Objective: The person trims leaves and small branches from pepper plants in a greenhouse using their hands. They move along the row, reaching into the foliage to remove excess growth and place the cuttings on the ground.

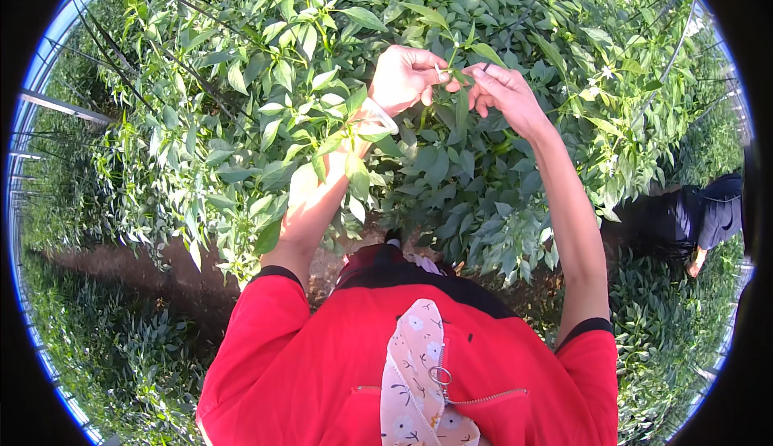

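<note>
Both hands are raised into a tall leafy green plant (266, 84). My left hand (407, 77) pinches a small pale flower bud (440, 70) on a thin stem between thumb and fingertips. My right hand (506, 92) meets it from the right, its fingertips closed on the same stem tip just beside the bud. A pale band (380, 116) circles my left wrist. Leaves cover part of my left forearm. I wear a red top (338, 357) with a zip.
Dense rows of the same plants fill the view, with small white flowers (605, 72) at the right. A bare dirt path (129, 265) runs between rows at the lower left. Another person in dark clothes (708, 216) bends over at the right edge. Thin support wires cross overhead.
</note>
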Demonstrator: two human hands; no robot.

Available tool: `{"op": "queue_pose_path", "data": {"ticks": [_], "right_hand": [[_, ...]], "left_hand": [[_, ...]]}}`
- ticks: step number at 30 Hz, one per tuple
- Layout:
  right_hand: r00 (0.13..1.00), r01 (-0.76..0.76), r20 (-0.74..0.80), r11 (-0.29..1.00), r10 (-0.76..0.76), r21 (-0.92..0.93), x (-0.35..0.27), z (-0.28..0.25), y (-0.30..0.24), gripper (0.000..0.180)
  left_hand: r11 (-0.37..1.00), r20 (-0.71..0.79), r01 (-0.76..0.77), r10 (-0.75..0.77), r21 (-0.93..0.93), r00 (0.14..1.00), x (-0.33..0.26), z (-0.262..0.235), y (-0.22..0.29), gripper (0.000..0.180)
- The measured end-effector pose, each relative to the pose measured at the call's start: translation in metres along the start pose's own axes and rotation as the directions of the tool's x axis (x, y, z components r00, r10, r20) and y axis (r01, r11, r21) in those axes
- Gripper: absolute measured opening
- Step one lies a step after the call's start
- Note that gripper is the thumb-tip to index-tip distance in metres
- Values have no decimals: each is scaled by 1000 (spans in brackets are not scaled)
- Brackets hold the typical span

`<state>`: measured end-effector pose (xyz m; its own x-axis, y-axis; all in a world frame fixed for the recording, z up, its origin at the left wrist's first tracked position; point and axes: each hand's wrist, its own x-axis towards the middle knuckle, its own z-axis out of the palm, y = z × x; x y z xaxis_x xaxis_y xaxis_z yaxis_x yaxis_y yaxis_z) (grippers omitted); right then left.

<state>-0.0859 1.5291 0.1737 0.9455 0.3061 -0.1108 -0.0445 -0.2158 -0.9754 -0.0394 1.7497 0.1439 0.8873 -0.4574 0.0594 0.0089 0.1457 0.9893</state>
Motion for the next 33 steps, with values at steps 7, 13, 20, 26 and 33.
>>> {"op": "queue_pose_path", "data": {"ticks": [7,13,20,26,33], "right_hand": [[950,299,-31,934,-310,-197,-7,0,-57,32],[849,409,16,638,-528,-653,11,-25,-80,31],[945,198,-58,702,-323,-684,16,-40,-85,34],[983,18,-140,826,-117,-563,15,-32,-89,35],[964,-21,-247,895,-100,-445,21,-51,-75,35]], "left_hand": [[990,-58,-32,24,-138,998,29,28,13,8],[996,149,-7,21,-94,989,41,51,14,10],[1000,121,10,-7,-24,993,27,40,6,8],[990,53,-116,112,85,992,18,44,-6,16],[938,-36,-248,264,243,964,20,50,-12,17]]}}
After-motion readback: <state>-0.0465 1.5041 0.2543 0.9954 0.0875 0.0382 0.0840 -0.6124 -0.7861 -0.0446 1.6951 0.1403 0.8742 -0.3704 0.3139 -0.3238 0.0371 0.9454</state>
